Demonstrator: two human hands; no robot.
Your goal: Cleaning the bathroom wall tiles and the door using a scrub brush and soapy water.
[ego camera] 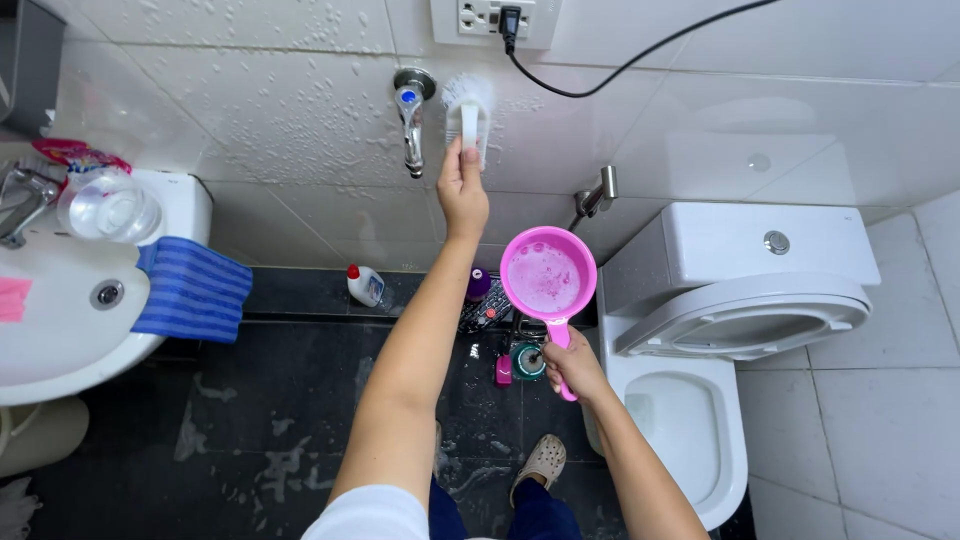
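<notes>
The pink dipper [548, 275] held a shallow pool of foamy water, gripped by its handle in the right hand [572, 366], fingers curled shut around it, near the open toilet [690, 400]. The left hand [462, 190] was closed round a white scrub brush [469, 112], pressing its bristles against the soapy tiled wall [280, 110] just beside the tap [411, 120]. A clear lidded jar [108, 208] stood on the sink [60, 320].

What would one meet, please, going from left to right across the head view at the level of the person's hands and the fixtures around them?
White sink → blue striped cloth → wall tap → left hand holding a white scrub brush against the tiles → pink water scoop held by the right hand → toilet with its seat raised.
</notes>
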